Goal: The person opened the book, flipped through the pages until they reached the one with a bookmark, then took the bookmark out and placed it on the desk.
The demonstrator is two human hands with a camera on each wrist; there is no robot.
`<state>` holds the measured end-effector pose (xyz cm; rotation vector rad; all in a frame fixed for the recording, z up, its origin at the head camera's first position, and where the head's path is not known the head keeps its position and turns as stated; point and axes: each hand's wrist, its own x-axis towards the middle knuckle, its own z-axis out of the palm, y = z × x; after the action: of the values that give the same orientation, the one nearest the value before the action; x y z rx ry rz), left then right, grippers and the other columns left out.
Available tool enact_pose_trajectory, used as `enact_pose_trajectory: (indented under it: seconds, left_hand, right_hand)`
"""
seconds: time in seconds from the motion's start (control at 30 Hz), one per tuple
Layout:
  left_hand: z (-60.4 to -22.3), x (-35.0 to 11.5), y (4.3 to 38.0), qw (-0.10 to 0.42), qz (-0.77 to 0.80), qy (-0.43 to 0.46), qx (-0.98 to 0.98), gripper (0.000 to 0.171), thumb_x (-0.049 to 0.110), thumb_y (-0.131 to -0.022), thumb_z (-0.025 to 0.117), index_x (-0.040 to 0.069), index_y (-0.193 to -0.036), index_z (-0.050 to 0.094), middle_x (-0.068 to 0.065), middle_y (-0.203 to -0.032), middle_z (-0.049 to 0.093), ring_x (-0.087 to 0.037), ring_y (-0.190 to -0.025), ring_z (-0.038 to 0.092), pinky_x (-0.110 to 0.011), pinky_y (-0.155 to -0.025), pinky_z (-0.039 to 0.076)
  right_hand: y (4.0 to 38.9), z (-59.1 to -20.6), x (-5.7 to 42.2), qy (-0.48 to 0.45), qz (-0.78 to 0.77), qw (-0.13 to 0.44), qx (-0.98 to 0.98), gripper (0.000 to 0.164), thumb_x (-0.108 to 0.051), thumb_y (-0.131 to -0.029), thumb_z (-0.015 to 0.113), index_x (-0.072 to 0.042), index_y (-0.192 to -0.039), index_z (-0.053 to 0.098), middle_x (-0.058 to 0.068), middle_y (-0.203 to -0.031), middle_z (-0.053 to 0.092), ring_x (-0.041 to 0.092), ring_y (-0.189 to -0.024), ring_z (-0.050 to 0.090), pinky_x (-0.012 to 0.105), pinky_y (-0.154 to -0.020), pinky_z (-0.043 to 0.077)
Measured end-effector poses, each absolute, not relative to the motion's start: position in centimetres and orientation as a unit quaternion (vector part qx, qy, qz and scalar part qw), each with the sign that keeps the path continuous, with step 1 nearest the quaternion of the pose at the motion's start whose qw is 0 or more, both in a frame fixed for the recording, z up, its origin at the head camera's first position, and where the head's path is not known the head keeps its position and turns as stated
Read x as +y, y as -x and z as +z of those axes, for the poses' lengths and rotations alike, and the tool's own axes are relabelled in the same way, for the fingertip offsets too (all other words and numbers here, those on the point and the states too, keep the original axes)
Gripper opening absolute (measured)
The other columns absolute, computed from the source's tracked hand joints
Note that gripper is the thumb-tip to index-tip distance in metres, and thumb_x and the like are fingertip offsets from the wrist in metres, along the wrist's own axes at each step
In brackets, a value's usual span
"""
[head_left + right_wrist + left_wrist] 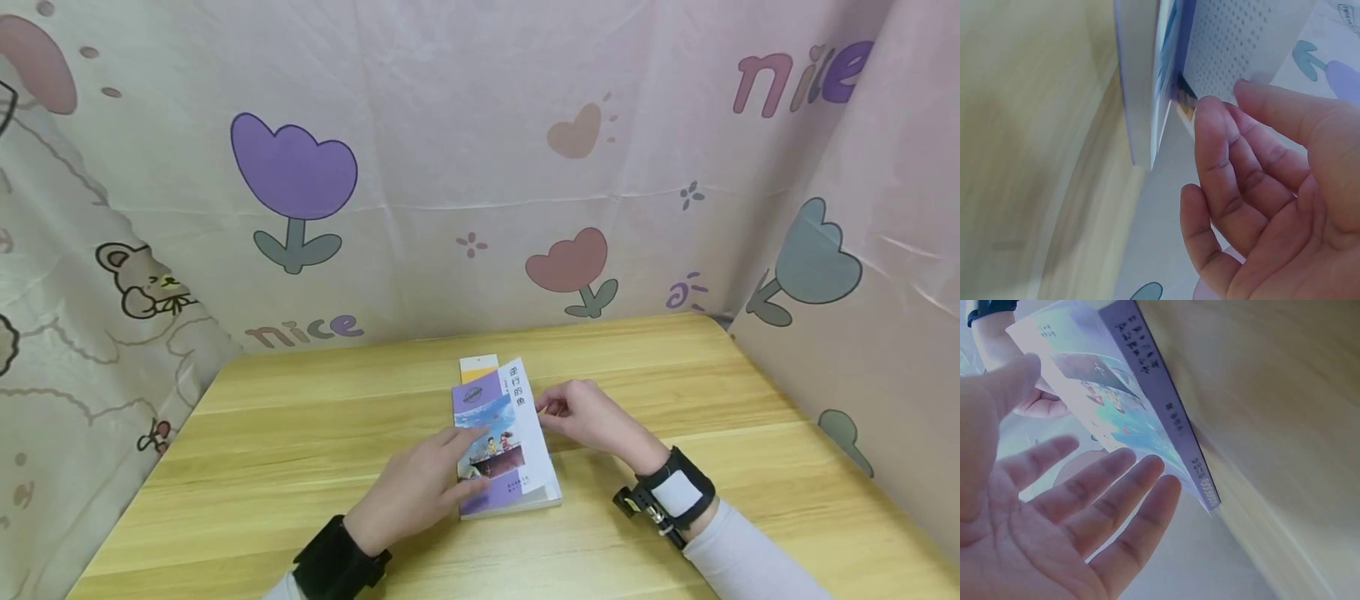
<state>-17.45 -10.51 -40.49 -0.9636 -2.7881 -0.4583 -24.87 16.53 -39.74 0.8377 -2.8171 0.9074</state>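
Observation:
A paperback book (487,425) with a purple and blue illustrated cover lies on the table, its front cover lifted along the right edge. My right hand (592,421) pinches that edge between thumb and fingers; the dotted inner side of the cover (1225,44) shows in the right wrist view. My left hand (420,479) lies over the lower left of the book, fingers extended and loosely spread. In the left wrist view the purple spine (1163,403) faces the camera. A white and yellow card (478,365) sticks out past the book's top edge.
The book lies on a light wood-grain table (315,417). Printed cloth with flowers and bears hangs behind it as a back wall (435,150) and at both sides. Each wrist wears a black strap (678,487).

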Motion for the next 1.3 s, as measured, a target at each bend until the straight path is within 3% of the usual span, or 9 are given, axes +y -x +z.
enact_pose_trajectory:
  seconds: [0.33, 0.57, 0.7, 0.97, 1.13, 1.3]
  left_hand:
    - [-39.4, -9.1, 18.4, 0.114, -0.226, 0.293, -0.922, 0.053, 0.047, -0.094, 0.056, 0.017, -0.138, 0.053, -0.001, -0.129, 0.059, -0.018, -0.112, 0.057, -0.036, -0.086, 0.052]
    - [-38.5, -8.7, 18.8, 0.121, -0.262, 0.279, -0.916, 0.053, 0.046, -0.093, 0.059, 0.012, -0.134, 0.055, -0.004, -0.117, 0.064, -0.015, -0.091, 0.062, -0.028, -0.071, 0.053]
    - [-38.0, -8.7, 19.1, 0.127, -0.270, 0.274, -0.914, 0.054, 0.046, -0.092, 0.060, 0.012, -0.134, 0.055, -0.006, -0.115, 0.064, -0.016, -0.093, 0.062, -0.024, -0.069, 0.053]
    - [-37.5, -8.6, 20.0, 0.151, -0.304, 0.292, -0.894, 0.049, 0.042, -0.094, 0.058, 0.007, -0.128, 0.057, -0.007, -0.108, 0.066, -0.017, -0.092, 0.063, -0.028, -0.071, 0.055]
    - [-37.4, -8.5, 20.3, 0.157, -0.307, 0.285, -0.894, 0.048, 0.042, -0.095, 0.058, 0.006, -0.127, 0.058, -0.005, -0.103, 0.066, -0.015, -0.088, 0.062, -0.024, -0.070, 0.054]
    - [-37.2, -8.6, 20.5, 0.155, -0.304, 0.276, -0.899, 0.047, 0.041, -0.094, 0.060, 0.008, -0.128, 0.057, -0.004, -0.103, 0.065, -0.015, -0.087, 0.063, -0.025, -0.071, 0.054]
  right_hand:
    - [23.9, -38.9, 15.7, -0.298, 0.345, 0.013, -0.890, 0.008, -0.016, -0.088, 0.067, -0.014, -0.094, 0.071, -0.013, -0.075, 0.064, 0.003, -0.066, 0.059, 0.023, -0.060, 0.053]
    - [23.3, -38.4, 14.9, -0.330, 0.352, 0.021, -0.876, 0.010, -0.016, -0.089, 0.066, -0.015, -0.097, 0.070, -0.012, -0.076, 0.063, 0.005, -0.069, 0.059, 0.024, -0.061, 0.052]
    - [23.0, -38.3, 14.6, -0.342, 0.356, 0.015, -0.869, 0.014, -0.019, -0.090, 0.066, -0.014, -0.103, 0.069, -0.012, -0.080, 0.064, 0.006, -0.071, 0.060, 0.024, -0.063, 0.053]
    - [22.7, -38.4, 13.9, -0.379, 0.380, -0.002, -0.844, 0.023, -0.021, -0.090, 0.068, -0.012, -0.111, 0.065, -0.006, -0.096, 0.067, 0.005, -0.086, 0.063, 0.031, -0.080, 0.054]
    - [22.5, -38.8, 13.7, -0.394, 0.385, -0.019, -0.834, 0.030, -0.024, -0.091, 0.067, -0.014, -0.119, 0.062, 0.000, -0.109, 0.067, 0.013, -0.098, 0.063, 0.039, -0.088, 0.050]
    - [22.4, -39.0, 13.5, -0.407, 0.385, -0.027, -0.828, 0.037, -0.028, -0.092, 0.066, -0.014, -0.125, 0.058, 0.002, -0.117, 0.065, 0.019, -0.103, 0.062, 0.040, -0.090, 0.049]
